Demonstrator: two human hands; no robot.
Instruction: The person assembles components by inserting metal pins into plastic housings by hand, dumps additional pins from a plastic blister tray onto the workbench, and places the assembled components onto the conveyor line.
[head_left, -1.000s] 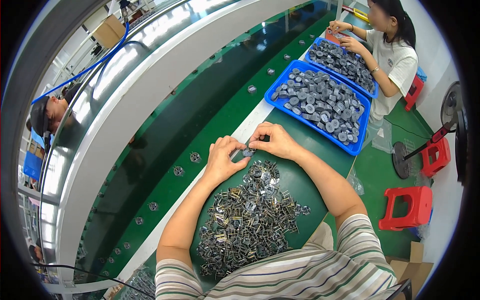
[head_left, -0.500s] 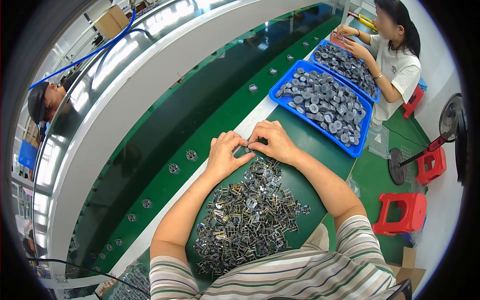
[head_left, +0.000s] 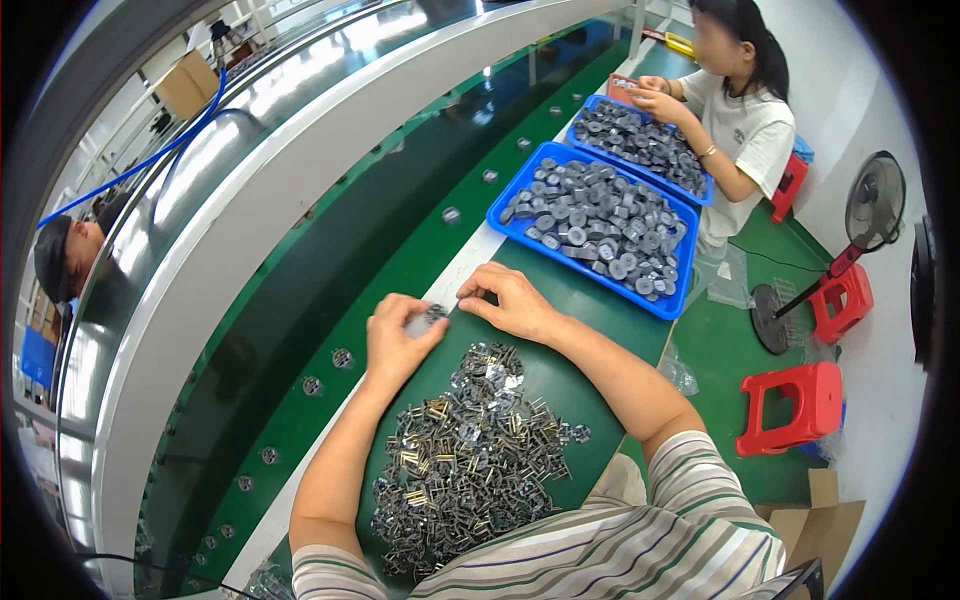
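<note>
Thumb and fingertips of my left hand [head_left: 398, 335] pinch a small round part with metal prongs [head_left: 434, 314], above the white edge of the green table; it is a little blurred. To its right, my right hand [head_left: 512, 303] is curled, thumb and index tips drawn close together at the table's edge. Nothing shows between those tips, though something tiny could be hidden. Below both hands, between my forearms, lies a heap of small dark parts with brass-coloured pins and shiny faces [head_left: 470, 450].
Left of the table, a green conveyor belt [head_left: 400, 265] carries several spaced round parts [head_left: 342, 358]. Blue trays [head_left: 668, 308] of grey round pieces stand at the far right, where a person [head_left: 745, 130] works. Red stools [head_left: 800, 400] and a fan [head_left: 875, 200] stand on the floor.
My hands were together over one part; now they are apart, the left drawn down and left with the round part. The view has shifted, and parts on the belt have changed position.
</note>
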